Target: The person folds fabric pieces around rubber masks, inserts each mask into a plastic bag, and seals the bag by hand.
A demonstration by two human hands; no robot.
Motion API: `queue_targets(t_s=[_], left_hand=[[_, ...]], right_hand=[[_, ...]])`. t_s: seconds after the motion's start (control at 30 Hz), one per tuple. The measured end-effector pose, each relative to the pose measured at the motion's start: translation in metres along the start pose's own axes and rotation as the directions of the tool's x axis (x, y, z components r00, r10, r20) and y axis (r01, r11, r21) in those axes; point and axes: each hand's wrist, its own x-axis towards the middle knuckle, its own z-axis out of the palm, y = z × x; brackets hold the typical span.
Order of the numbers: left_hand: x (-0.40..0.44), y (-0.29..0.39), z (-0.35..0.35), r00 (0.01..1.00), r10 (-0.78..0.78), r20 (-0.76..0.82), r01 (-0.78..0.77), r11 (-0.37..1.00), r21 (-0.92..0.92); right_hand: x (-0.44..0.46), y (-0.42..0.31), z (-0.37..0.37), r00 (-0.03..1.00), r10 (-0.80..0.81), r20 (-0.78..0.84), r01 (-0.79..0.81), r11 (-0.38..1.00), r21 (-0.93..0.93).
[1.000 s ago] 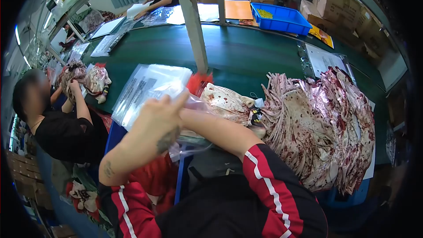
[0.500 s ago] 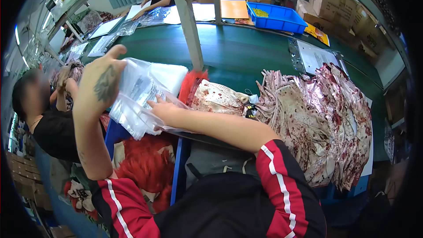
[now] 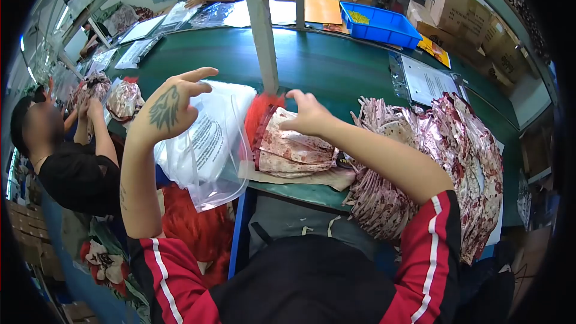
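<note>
My left hand (image 3: 171,108) is above a stack of clear plastic bags (image 3: 210,138), its fingers apart and nothing seen between them. The top bag, with printed lettering, hangs over the table's front edge. My right hand (image 3: 307,114) is open, thumb and fingers spread, just over a folded bundle of cream cloth with red spots (image 3: 294,150). Red hair-like fluff (image 3: 261,117) sticks out at the bundle's left end. Whether my right fingers touch the cloth, I cannot tell.
A large heap of similar spotted pieces (image 3: 444,168) lies at the right. Below the edge, a blue bin (image 3: 241,228) holds red fluffy items (image 3: 195,228). A post (image 3: 261,30) rises behind the bags. A blue tray (image 3: 384,27) stands far back. Co-workers are at the left and back.
Both hands have come off the plastic bag, which now lies across the stack with its end hanging down. My right hand has moved right, over the spotted bundle.
</note>
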Motion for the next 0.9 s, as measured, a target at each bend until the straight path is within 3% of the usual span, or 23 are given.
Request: queue_targets(t_s=[0.07,0.1,0.23,0.27,0.33,0.4,0.57,0.77,0.9], left_hand=[[0.007,0.001,0.009,0.999,-0.034,-0.022,0.034,0.999,0.002],[0.012,0.002,0.013,0.999,-0.028,-0.024,0.028,1.000,0.004],[0.019,0.006,0.036,0.988,-0.038,-0.150,0.044,0.998,0.038],[0.018,0.006,0.039,0.989,-0.041,-0.145,0.047,0.998,0.037],[0.016,0.006,0.045,0.984,-0.020,-0.180,0.033,0.997,0.073],[0.018,0.006,0.048,0.975,0.017,-0.220,0.009,0.993,0.116],[0.016,0.002,0.051,0.982,-0.012,-0.190,0.053,0.975,0.214],[0.019,-0.003,0.050,0.970,-0.140,-0.201,0.175,0.970,0.169],[0.012,-0.024,0.045,0.980,-0.119,-0.162,0.143,0.979,0.147]], right_hand=[[0.013,0.030,0.032,0.964,0.256,0.067,-0.227,0.930,-0.288],[0.017,0.036,0.041,0.965,0.256,0.060,-0.229,0.931,-0.286],[0.019,0.048,0.081,0.969,0.070,-0.235,-0.203,0.767,-0.609],[0.023,0.049,0.081,0.970,0.074,-0.231,-0.203,0.768,-0.607],[0.038,0.050,0.071,0.977,0.215,0.011,-0.174,0.819,-0.547],[0.050,0.053,0.061,0.916,0.317,0.247,-0.171,0.864,-0.474],[0.059,0.075,0.075,0.944,0.173,0.280,-0.053,0.919,-0.390],[0.064,0.065,0.070,0.920,0.046,0.389,0.081,0.950,-0.302],[0.055,0.058,0.042,0.919,-0.021,0.395,-0.037,0.989,0.140]])
